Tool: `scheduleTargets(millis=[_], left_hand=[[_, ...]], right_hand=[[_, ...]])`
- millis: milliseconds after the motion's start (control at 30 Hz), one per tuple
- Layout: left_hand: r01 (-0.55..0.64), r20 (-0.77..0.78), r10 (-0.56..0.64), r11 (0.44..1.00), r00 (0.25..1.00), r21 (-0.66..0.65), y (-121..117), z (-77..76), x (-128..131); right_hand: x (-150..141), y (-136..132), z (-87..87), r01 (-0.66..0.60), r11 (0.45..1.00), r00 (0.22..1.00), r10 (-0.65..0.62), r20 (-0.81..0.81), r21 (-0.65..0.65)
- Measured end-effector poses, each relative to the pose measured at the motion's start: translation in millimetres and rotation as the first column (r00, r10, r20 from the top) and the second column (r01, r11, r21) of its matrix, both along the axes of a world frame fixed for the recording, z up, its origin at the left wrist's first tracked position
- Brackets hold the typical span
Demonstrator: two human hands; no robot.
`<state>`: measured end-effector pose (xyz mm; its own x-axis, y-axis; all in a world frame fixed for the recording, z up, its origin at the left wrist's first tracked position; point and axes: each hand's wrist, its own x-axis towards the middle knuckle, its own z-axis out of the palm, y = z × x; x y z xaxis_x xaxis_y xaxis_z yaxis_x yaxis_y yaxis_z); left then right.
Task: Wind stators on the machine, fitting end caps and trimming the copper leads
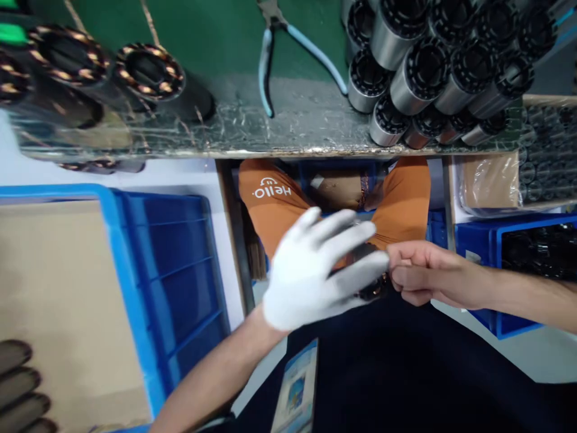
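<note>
1. White fabric covers the left hand point(311, 270), which I see from the back, its fingers spread and reaching across toward the right; the palm is turned away from me, so I can't say whether it grips anything.
2. Just behind those gloved fingers, in front of the wearer's body, I catch a dark, copper-flecked wound stator point(375, 290), mostly hidden.
3. Bare and curled, the right hand point(421, 273) has its thumb drawn against its fingers, right by the gloved fingertips; I can't make out whether something thin is pinched there.
4. Beyond the hands I have orange trouser legs point(270, 210), one bearing a white "Hello" print, below the green surface point(216, 36).
5. Blue-handled pliers point(265, 66) lie on that surface, handles toward the wearer.
6. To their left I see copper-wound stators point(88, 72); to their right, silver stator cores point(406, 90) with black slotted ends, stacked together.
7. At my far left, a blue crate point(180, 270) contains cardboard point(67, 258) and dark cylinders point(15, 379).
8. On the right, another blue bin point(487, 270) holds dark parts too indistinct for me to name.
</note>
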<state>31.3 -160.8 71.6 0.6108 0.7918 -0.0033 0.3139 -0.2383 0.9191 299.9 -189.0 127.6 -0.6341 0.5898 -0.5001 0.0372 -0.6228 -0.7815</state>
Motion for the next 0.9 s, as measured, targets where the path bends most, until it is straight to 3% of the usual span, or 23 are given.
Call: scheduleTargets(millis=[33,67,100,167,200,233,267,300,333,400,433,467,533,567,600,633,667,700,767,800,867,900], left_hand=[[0.043,0.047,-0.04,0.997,0.998,-0.059,2,0.6,8],[0.114,0.1,-0.1,0.982,0.99,-0.149,4,0.7,16],[0.202,0.153,-0.168,0.948,0.974,-0.245,4,0.9,23],[0.352,0.238,-0.274,0.843,0.932,-0.407,1,2.1,32],[0.364,0.238,-0.285,0.829,0.928,-0.425,-1,3.4,33],[0.322,0.203,-0.26,0.863,0.944,-0.39,-3,4.9,33],[0.245,0.143,-0.21,0.92,0.967,-0.305,-5,6.6,31],[0.162,0.073,-0.152,0.973,0.986,-0.163,-5,8.3,29],[0.105,0.012,-0.105,0.994,0.994,0.014,-4,10.1,26],[0.109,-0.054,-0.098,0.954,0.994,0.279,1,14.1,24],[0.15,-0.073,-0.133,0.932,0.988,0.329,4,16.3,24],[0.184,-0.085,-0.164,0.921,0.983,0.344,8,18.4,25],[0.206,-0.081,-0.19,0.919,0.979,0.337,13,20.9,28],[0.199,-0.07,-0.186,0.929,0.98,0.312,13,20.7,30],[0.181,-0.053,-0.174,0.951,0.983,0.249,13,19.3,32],[0.162,-0.033,-0.159,0.975,0.987,0.153,11,17.0,33],[0.146,-0.012,-0.146,0.989,0.989,0.038,9,14.1,34],[0.144,0.009,-0.144,0.987,0.99,-0.074,7,11.1,35],[0.184,0.057,-0.176,0.956,0.983,-0.23,2,6.9,34],[0.189,0.061,-0.18,0.952,0.982,-0.241,1,6.3,32],[0.142,0.01,-0.142,0.983,0.99,-0.116,0,7.5,29],[0.115,-0.026,-0.115,0.993,0.993,0.015,1,8.8,27]], right_hand=[[0,7,4.5,-0.11,0.971,0.99,0.089,0.106,0.213],[1,16,9.9,-0.246,0.867,0.958,0.15,0.245,0.434],[3,25,15.7,-0.383,0.698,0.908,0.166,0.383,0.605],[10,41,27.5,-0.567,0.356,0.817,0.125,0.564,0.743],[14,46,33.0,-0.607,0.257,0.79,0.095,0.605,0.752],[19,49,37.9,-0.631,0.225,0.77,0.059,0.635,0.743],[23,50,41.9,-0.643,0.258,0.75,0.024,0.661,0.721],[27,51,44.5,-0.643,0.349,0.729,0.005,0.685,0.682],[30,50,45.2,-0.616,0.486,0.72,0.027,0.694,0.62],[32,46,40.3,-0.499,0.784,0.776,0.214,0.593,0.37],[32,43,35.0,-0.447,0.877,0.824,0.327,0.463,0.177],[30,40,28.7,-0.415,0.91,0.865,0.398,0.305,-0.009],[23,34,16.7,-0.375,0.904,0.911,0.4,0.097,-0.206],[20,32,12.7,-0.354,0.919,0.921,0.375,0.106,-0.173],[16,31,10.8,-0.359,0.933,0.916,0.36,0.178,-0.036],[13,32,11.1,-0.389,0.907,0.899,0.336,0.28,0.163],[10,33,13.3,-0.439,0.825,0.875,0.303,0.378,0.355],[9,36,17.0,-0.499,0.706,0.846,0.271,0.46,0.503],[10,42,26.7,-0.585,0.487,0.801,0.22,0.557,0.648],[13,46,31.4,-0.593,0.438,0.796,0.192,0.574,0.676],[20,52,38.0,-0.576,0.455,0.793,0.113,0.598,0.679],[24,53,39.0,-0.557,0.527,0.792,0.105,0.601,0.642]])
